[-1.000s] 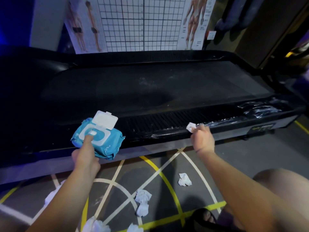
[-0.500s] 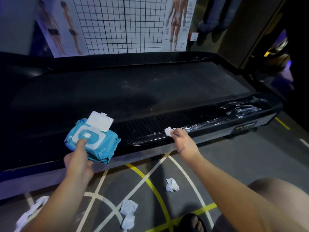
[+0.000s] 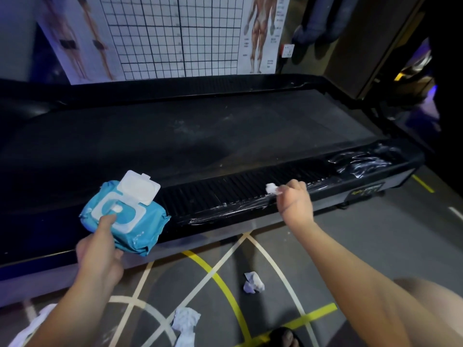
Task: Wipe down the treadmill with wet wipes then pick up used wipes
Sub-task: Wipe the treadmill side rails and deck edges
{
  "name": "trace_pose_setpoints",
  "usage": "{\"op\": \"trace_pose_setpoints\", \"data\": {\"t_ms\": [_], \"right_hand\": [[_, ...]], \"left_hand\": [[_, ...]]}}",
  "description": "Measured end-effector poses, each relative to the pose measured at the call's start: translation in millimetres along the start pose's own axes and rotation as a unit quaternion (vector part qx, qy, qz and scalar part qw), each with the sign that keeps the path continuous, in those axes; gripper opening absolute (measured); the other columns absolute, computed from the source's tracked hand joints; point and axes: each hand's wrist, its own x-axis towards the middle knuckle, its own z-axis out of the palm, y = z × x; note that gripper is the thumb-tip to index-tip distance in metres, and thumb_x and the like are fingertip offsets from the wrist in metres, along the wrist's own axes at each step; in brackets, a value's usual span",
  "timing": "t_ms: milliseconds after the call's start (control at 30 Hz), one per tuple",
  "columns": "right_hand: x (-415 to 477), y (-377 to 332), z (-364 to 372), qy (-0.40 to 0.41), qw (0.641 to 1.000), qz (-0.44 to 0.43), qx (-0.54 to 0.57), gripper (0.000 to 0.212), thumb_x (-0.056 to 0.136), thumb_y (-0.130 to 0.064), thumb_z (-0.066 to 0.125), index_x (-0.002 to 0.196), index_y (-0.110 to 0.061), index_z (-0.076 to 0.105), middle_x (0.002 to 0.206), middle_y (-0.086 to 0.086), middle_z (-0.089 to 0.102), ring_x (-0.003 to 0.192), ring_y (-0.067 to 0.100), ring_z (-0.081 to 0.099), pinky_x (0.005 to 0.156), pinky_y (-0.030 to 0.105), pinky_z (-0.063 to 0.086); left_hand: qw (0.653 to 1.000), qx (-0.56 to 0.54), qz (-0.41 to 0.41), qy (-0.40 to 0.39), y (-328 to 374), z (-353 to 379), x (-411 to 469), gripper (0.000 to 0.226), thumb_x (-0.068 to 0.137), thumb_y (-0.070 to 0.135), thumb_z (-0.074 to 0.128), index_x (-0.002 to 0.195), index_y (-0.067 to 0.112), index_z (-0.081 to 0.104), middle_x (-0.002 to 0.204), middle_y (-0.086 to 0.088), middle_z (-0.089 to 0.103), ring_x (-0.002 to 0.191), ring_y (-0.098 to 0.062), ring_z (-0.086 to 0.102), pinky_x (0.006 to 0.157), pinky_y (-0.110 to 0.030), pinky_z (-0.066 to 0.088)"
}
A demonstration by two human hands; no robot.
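Observation:
A black treadmill [image 3: 200, 136] lies across the view, its ribbed near side rail [image 3: 225, 196] streaked with wet marks. My right hand [image 3: 294, 199] pinches a small crumpled white wipe [image 3: 271, 189] against that rail. My left hand [image 3: 100, 249] grips a blue wet-wipe pack [image 3: 140, 221] with its white lid flipped open; the thumb lies on top near the opening. Used crumpled wipes lie on the floor: one [image 3: 253, 283] below the rail, another [image 3: 186, 321] nearer me, and one [image 3: 37, 321] at the lower left.
The grey floor [image 3: 350, 241] carries white and yellow painted lines. Anatomy and grid posters [image 3: 175, 36] hang on the wall behind the treadmill. A wall socket [image 3: 288, 50] sits at the right. My sandalled foot [image 3: 283, 338] shows at the bottom edge.
My right hand has slid the wipe along the rail. The view shifted right and closer. My left hand keeps holding the open pack.

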Motion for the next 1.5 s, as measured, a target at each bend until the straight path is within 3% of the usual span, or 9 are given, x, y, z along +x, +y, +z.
{"op": "trace_pose_setpoints", "data": {"t_ms": [167,300,433,567,800,967,1167,1333,1500], "right_hand": [[-12.1,0.7,14.8,-0.060,0.992,-0.091,-0.064,0.034,0.064,0.014,0.071,0.092,-0.005,0.074,0.092,0.010,0.058,0.088,0.032,0.055,0.056,0.031,0.036],[-3.9,35.3,-9.0,-0.055,0.992,0.096,-0.054,0.026,0.082,0.007,0.057,0.104,0.002,0.071,0.109,0.022,0.059,0.104,0.041,0.055,0.074,0.039,0.047],[-2.3,4.6,-41.9,-0.134,0.965,0.215,0.060,0.022,0.098,-0.016,0.054,0.092,-0.001,0.068,0.093,0.019,0.068,0.079,0.033,0.060,0.069,0.027,0.043],[-21.0,-54.4,-73.3,-0.306,0.865,0.178,0.355,0.015,0.090,-0.010,0.074,0.079,-0.004,0.068,0.077,0.010,0.069,0.071,0.020,0.062,0.069,0.022,0.049],[-36.5,-110.5,-106.2,-0.323,0.801,0.159,0.478,0.024,0.094,-0.021,0.071,0.078,-0.003,0.066,0.088,0.019,0.071,0.078,0.025,0.069,0.067,0.026,0.053],[-50.1,-180.3,-106.3,-0.312,0.735,0.086,0.596,0.006,0.093,0.010,0.059,0.093,0.004,0.060,0.090,0.031,0.061,0.081,0.034,0.064,0.074,0.034,0.059],[-67.6,-232.8,-90.8,-0.254,0.838,0.004,0.483,0.009,0.094,-0.005,0.067,0.099,-0.007,0.073,0.089,0.013,0.077,0.085,0.026,0.076,0.080,0.041,0.063],[-93.9,-260.1,-75.9,-0.188,0.912,-0.229,0.284,0.010,0.090,-0.027,0.074,0.086,-0.018,0.075,0.076,-0.005,0.074,0.071,0.007,0.070,0.070,0.027,0.056],[-140.6,-280.8,-47.4,-0.445,0.813,-0.373,-0.035,0.031,0.095,-0.050,0.061,0.097,-0.020,0.070,0.089,-0.002,0.070,0.091,0.019,0.064,0.068,0.025,0.042]], "left_hand": [[1.000,0.003,-0.009,0.009,0.3,-1.6,4.7,0.044,0.097,0.026,0.071,0.138,0.013,0.059,0.121,-0.006,0.073,0.101,-0.017,0.074,0.085,-0.039,0.059],[1.000,0.012,-0.016,0.012,2.8,-8.5,2.7,0.035,0.098,0.026,0.071,0.129,0.015,0.061,0.114,-0.004,0.073,0.098,-0.017,0.074,0.075,-0.036,0.058],[1.000,0.011,-0.024,0.002,7.1,-15.2,-1.5,0.026,0.098,0.026,0.070,0.121,0.019,0.061,0.111,-0.004,0.073,0.096,-0.017,0.074,0.076,-0.037,0.057],[0.999,-0.008,-0.036,0.009,15.7,-23.1,-5.5,0.037,0.097,0.024,0.071,0.130,0.012,0.060,0.118,-0.009,0.073,0.098,-0.020,0.074,0.072,-0.037,0.058],[0.999,-0.023,-0.041,0.004,40.3,-46.9,-19.7,0.032,0.097,0.021,0.070,0.127,0.011,0.060,0.121,-0.012,0.072,0.102,-0.024,0.073,0.088,-0.044,0.060],[0.999,-0.004,-0.031,0.014,57.5,-76.3,-26.4,0.012,0.097,0.019,0.069,0.105,0.012,0.064,0.093,-0.005,0.074,0.075,-0.017,0.075,0.054,-0.034,0.059],[0.998,0.001,-0.010,0.058,79.1,-116.7,-32.6,0.015,0.096,0.018,0.070,0.105,0.009,0.063,0.101,-0.014,0.076,0.084,-0.026,0.077,0.077,-0.044,0.061],[0.995,-0.014,-0.022,0.092,87.7,-157.4,-37.4,0.042,0.095,0.018,0.073,0.129,0.000,0.057,0.100,-0.014,0.074,0.064,-0.019,0.076,0.045,-0.034,0.058],[0.996,0.006,-0.038,0.079,78.6,-178.6,-40.4,0.035,0.094,0.022,0.073,0.121,0.001,0.067,0.098,-0.013,0.079,0.079,-0.026,0.079,0.053,-0.036,0.061]]}}
